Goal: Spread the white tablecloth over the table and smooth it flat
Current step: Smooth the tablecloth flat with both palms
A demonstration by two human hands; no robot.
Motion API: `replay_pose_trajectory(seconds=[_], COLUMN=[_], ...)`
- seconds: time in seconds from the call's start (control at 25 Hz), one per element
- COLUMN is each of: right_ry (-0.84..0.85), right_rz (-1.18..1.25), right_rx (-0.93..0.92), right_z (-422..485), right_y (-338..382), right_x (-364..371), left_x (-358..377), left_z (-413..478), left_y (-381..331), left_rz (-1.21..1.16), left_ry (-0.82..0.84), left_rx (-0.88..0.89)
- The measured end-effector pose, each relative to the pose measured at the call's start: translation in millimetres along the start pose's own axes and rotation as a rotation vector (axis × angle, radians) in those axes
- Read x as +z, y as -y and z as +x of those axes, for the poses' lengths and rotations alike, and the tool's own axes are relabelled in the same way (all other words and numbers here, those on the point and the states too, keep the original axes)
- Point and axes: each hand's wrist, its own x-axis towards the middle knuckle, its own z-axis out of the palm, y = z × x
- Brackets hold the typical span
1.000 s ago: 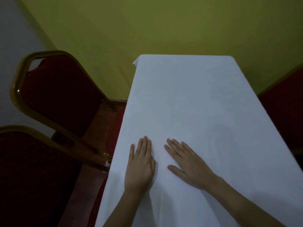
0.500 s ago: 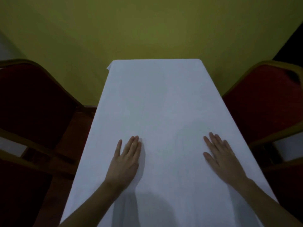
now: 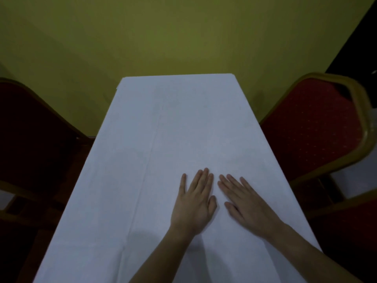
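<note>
The white tablecloth [image 3: 175, 127] covers the whole narrow table, from its far end by the wall to the near edge. A long fold crease runs lengthwise left of centre. My left hand [image 3: 195, 203] lies flat, palm down, on the cloth right of centre, fingers together and pointing away from me. My right hand [image 3: 247, 207] lies flat beside it, fingers angled up and to the left, its fingertips close to those of the left hand. Neither hand grips anything.
A red padded chair with a gold frame [image 3: 318, 127] stands at the table's right side. Another red chair [image 3: 34, 144] stands in shadow at the left. A yellow-green wall [image 3: 175, 37] closes off the far end.
Both hands were spread wide apart half a second ago. They have slid together and now lie side by side right of centre. The view has shifted a little.
</note>
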Motion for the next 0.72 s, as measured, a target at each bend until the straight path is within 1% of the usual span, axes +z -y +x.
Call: replay_pose_trajectory(seconds=[0.12, 0.16, 0.2, 0.24, 0.28, 0.36, 0.4, 0.44, 0.48, 0.52, 0.6, 0.68, 0.72], right_ry=[0.061, 0.082, 0.087, 0.064, 0.02, -0.111, -0.158, -0.189, -0.223, -0.257, -0.242, -0.107, -0.034], right_rz=[-0.016, -0.004, 0.015, 0.027, 0.048, 0.074, 0.039, -0.009, -0.032, -0.023, 0.001, -0.025, -0.058], right_rx=[-0.065, -0.053, 0.006, 0.119, 0.279, 0.653, 0.777, 0.825, 0.781, 0.654, 0.266, -0.08, -0.195], right_z=[-0.6, 0.0, 0.5, 1.4, 2.6, 8.2, 9.5, 10.3, 12.6, 13.2, 16.6, 22.4, 26.0], right_y=[-15.3, -22.6, -27.9, -34.8, -40.3, -46.8, -47.5, -47.7, -46.6, -44.9, -39.3, -38.5, -39.4], right_x=[-11.5, -15.2, -15.3, -13.7, -10.2, -5.5, -3.9, -3.1, -1.8, -1.9, -1.1, -5.3, -11.1], left_x=[1.9, 2.9, 2.9, 2.3, 2.2, 1.9, 2.8, 3.8, 4.0, 3.8, 2.3, 1.7, 1.8], left_z=[2.4, 2.8, 1.4, 2.0, 2.1, 2.9, 2.8, 2.8, 3.1, 4.0, 3.9, 3.3, 3.4], left_y=[1.9, 1.8, 3.0, 3.3, 3.6, 3.9, 3.7, 3.0, 3.7, 3.6, 5.0, 5.8, 6.0], left_rz=[0.004, -0.001, -0.004, -0.007, -0.012, -0.022, -0.031, -0.039, -0.038, -0.036, -0.035, -0.044, -0.051], left_ry=[-0.002, 0.002, 0.007, -0.002, -0.011, -0.012, -0.013, -0.016, -0.018, -0.017, -0.011, -0.005, -0.01], left_rx=[0.003, 0.005, 0.007, 0.009, 0.01, 0.012, 0.013, 0.013, 0.012, 0.014, 0.012, 0.0, -0.011])
